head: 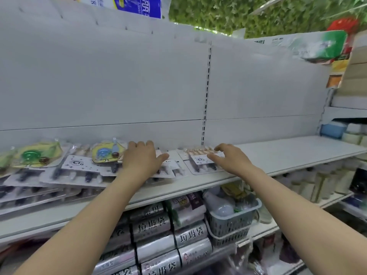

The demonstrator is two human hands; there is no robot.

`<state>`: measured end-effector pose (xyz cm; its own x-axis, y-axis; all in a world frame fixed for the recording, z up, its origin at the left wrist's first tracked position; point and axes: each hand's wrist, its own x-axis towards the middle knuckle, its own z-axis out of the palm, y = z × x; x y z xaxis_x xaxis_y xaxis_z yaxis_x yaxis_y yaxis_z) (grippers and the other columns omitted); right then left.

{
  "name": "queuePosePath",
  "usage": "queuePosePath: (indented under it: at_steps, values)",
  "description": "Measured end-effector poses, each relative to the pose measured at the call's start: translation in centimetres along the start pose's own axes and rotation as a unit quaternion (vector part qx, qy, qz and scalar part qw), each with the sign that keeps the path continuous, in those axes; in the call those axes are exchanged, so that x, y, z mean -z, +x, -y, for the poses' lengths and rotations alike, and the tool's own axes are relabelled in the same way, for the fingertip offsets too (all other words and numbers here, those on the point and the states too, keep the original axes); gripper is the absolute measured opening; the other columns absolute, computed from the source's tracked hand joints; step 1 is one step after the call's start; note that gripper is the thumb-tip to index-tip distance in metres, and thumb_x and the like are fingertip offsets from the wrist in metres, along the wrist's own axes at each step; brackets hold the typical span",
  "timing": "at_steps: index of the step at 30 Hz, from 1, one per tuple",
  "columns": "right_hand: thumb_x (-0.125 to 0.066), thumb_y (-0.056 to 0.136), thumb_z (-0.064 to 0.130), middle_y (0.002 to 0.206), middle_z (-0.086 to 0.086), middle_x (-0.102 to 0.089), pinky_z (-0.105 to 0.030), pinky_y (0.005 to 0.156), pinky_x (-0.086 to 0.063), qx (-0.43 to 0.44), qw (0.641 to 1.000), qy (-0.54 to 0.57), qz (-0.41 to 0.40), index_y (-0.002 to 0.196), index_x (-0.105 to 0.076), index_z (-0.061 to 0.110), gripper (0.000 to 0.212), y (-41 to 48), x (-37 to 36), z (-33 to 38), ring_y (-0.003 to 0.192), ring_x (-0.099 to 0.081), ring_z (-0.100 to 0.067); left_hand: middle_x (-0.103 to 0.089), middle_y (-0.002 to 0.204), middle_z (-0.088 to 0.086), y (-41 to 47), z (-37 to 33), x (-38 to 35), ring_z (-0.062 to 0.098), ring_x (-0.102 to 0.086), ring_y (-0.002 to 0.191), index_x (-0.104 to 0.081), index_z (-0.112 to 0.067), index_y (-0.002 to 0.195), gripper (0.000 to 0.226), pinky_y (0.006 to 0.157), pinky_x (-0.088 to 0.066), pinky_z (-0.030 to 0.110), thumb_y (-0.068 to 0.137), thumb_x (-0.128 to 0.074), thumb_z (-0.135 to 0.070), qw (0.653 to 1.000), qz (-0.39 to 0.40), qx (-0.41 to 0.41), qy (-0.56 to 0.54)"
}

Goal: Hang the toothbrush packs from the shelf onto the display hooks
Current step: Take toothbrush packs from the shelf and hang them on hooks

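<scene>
- The left hand [142,158] lies flat, fingers spread, on the toothbrush packs [79,164] heaped on the shelf [288,155]; the blurred pile runs off the left edge.
- The right hand [230,158] arches over a separate pack [200,160]; whether it grips cannot be told.

We see both bare arms stretched forward, the left forearm [95,211] rising from the lower left and the right forearm [294,199] from the lower right, drawing closer together toward the hands. Our left hand [142,157] lies palm down with a straight wrist, its fingers extended and slightly spread and the thumb splayed out to the right. Our right hand [230,159], apart from the left, is also palm down, fingers loosely bent and pointing left, gripping nothing we can make out.
</scene>
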<state>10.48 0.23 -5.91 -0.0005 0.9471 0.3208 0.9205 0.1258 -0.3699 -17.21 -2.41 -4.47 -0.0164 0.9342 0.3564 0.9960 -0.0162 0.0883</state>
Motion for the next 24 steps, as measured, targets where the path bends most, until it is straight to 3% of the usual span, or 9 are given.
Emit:
queuePosePath:
  at_steps: [3, 7, 15, 17, 20, 24]
  values:
    - [-0.054, 0.091, 0.062, 0.137, -0.002, -0.056, -0.034, 0.087, -0.043, 0.012, 1.000, 0.019, 0.002, 0.132, -0.055, 0.022, 0.058, 1.9, -0.8, -1.1, 0.120, -0.054, -0.022, -0.054, 0.137, 0.015, -0.6, -0.5, -0.6, 0.036, -0.037, 0.132, -0.051, -0.011, 0.132, 0.067, 0.102, -0.038, 0.042, 0.094, -0.038, -0.066, 0.998, -0.021, 0.035, 0.039]
    - [-0.059, 0.086, 0.063, 0.134, -0.002, -0.057, -0.036, 0.091, -0.046, 0.029, 0.999, 0.032, 0.025, 0.130, -0.057, 0.024, 0.059, 3.3, -1.8, -2.2, 0.119, -0.055, -0.023, -0.060, 0.133, 0.008, -0.8, -1.8, -1.2, 0.033, -0.035, 0.136, -0.063, -0.015, 0.118, 0.061, 0.106, -0.036, 0.043, 0.095, -0.036, -0.065, 0.996, -0.018, 0.072, 0.052]
    - [-0.056, 0.086, 0.064, 0.119, 0.002, -0.065, -0.037, 0.088, -0.047, 0.063, 0.998, 0.018, 0.019, 0.103, -0.065, 0.029, 0.039, 2.8, -1.8, -4.2, 0.114, -0.054, -0.024, -0.070, 0.104, 0.002, -1.8, -6.3, -2.6, 0.029, -0.053, 0.114, -0.062, -0.022, 0.081, 0.048, 0.081, -0.041, 0.038, 0.095, -0.039, -0.063, 0.995, -0.038, 0.089, -0.002]
    - [-0.054, 0.087, 0.063, 0.117, 0.001, -0.067, -0.037, 0.086, -0.048, 0.080, 0.997, 0.019, 0.011, 0.102, -0.065, 0.028, 0.039, 2.5, -1.9, -4.5, 0.112, -0.055, -0.025, -0.071, 0.105, 0.000, -2.2, -7.1, -3.0, 0.027, -0.054, 0.115, -0.069, -0.025, 0.088, 0.046, 0.081, -0.043, 0.036, 0.094, -0.041, -0.061, 0.995, -0.043, 0.080, -0.035]
    - [-0.053, 0.089, 0.062, 0.119, 0.002, -0.065, -0.036, 0.086, -0.045, 0.104, 0.994, 0.014, 0.008, 0.106, -0.066, 0.027, 0.040, 2.1, -2.0, -5.1, 0.115, -0.052, -0.024, -0.068, 0.123, -0.002, -2.5, -8.0, -3.7, 0.024, -0.054, 0.121, -0.070, -0.028, 0.120, 0.043, 0.095, -0.046, 0.036, 0.095, -0.050, -0.056, 0.990, -0.036, 0.061, -0.124]
    - [-0.051, 0.092, 0.060, 0.122, 0.001, -0.064, -0.036, 0.086, -0.041, 0.113, 0.993, 0.031, 0.013, 0.106, -0.066, 0.027, 0.039, 2.3, -1.8, -5.6, 0.119, -0.048, -0.025, -0.066, 0.127, 0.007, -2.5, -8.3, -4.0, 0.028, -0.050, 0.127, -0.066, -0.017, 0.128, 0.046, 0.103, -0.041, 0.039, 0.094, -0.059, -0.048, 0.983, -0.077, 0.030, -0.167]
